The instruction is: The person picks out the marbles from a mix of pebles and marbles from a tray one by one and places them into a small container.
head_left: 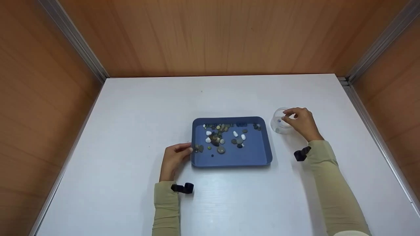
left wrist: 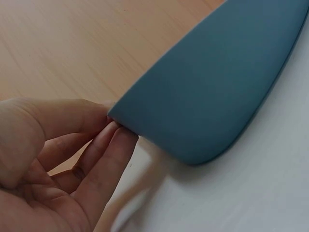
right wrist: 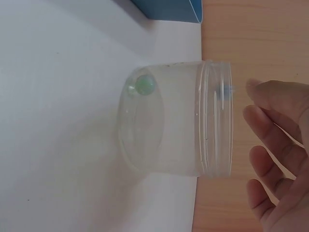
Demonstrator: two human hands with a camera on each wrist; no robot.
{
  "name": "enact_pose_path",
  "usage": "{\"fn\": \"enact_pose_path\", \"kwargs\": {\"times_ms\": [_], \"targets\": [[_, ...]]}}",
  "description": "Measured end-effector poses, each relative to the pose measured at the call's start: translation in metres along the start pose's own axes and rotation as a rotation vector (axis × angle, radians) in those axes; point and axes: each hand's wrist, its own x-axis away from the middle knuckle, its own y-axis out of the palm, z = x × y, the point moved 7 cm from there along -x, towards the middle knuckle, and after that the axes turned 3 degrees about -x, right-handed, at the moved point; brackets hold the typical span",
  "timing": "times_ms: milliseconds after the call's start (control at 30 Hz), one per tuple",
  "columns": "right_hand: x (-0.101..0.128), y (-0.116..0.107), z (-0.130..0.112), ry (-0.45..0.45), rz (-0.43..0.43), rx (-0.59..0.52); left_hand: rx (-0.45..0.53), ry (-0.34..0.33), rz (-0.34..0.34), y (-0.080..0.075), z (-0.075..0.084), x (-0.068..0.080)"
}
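A blue tray of mixed pebbles and small glassy pieces lies on the white table. My left hand pinches the tray's left wall at the rim between thumb and fingers, clearer in the left wrist view. To the right of the tray stands a clear plastic jar without a lid. At its bottom sits a green marble. A small blurred blue piece is just inside the jar's mouth, apart from the fingers. My right hand is over the mouth, thumb and index finger parted, holding nothing.
White pebbles, dark pebbles and a larger round grey stone are spread in the tray, mostly toward its left and far side. Wooden panels wall the table at the back and both sides.
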Motion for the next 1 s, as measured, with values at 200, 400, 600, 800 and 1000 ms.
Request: {"fn": "enact_pose_path", "kwargs": {"times_ms": [200, 400, 600, 800, 1000], "targets": [[0.0016, 0.0008, 0.0013, 0.024, -0.006, -0.003, 0.023, -0.002, -0.01, 0.0008, -0.0002, -0.0005], [0.0018, 0.0028, -0.0001, 0.008, 0.007, -0.008, 0.016, -0.012, -0.009, 0.0, -0.0005, -0.001], [0.0019, 0.0028, -0.0017, -0.006, 0.019, -0.008, 0.026, -0.013, -0.008, 0.0005, 0.0006, -0.0006], [0.0019, 0.0034, -0.0024, -0.022, 0.041, -0.029, 0.037, -0.018, -0.011, 0.0011, 0.0007, -0.0001], [0.0003, 0.0041, -0.0054, -0.049, 0.066, -0.042, 0.017, -0.019, -0.008, 0.0004, 0.001, -0.0006]]}}
